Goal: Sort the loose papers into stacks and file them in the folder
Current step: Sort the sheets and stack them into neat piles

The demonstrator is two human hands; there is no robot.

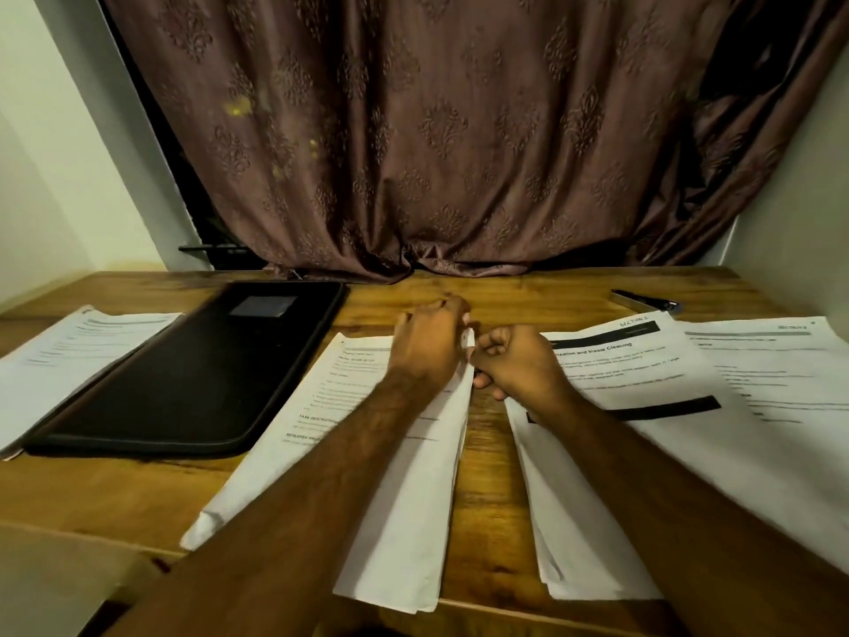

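Observation:
Printed papers lie in several stacks on the wooden table (138, 489). My left hand (429, 347) grips the far right corner of the middle stack (395, 508), and the corner curls up white between my hands. Fingers curled, my right hand (517, 363) pinches the same corner from the right. A closed black folder (193, 374) lies flat to the left of this stack. Another stack (629, 360), headed with bold text and black bars, sits under my right forearm. One more stack (781, 374) lies at the far right and another (69, 360) at the far left.
A dark pen-like object (643, 300) lies at the back right of the table. A brown patterned curtain (436, 154) hangs behind the table and touches its back edge. Walls close in on both sides.

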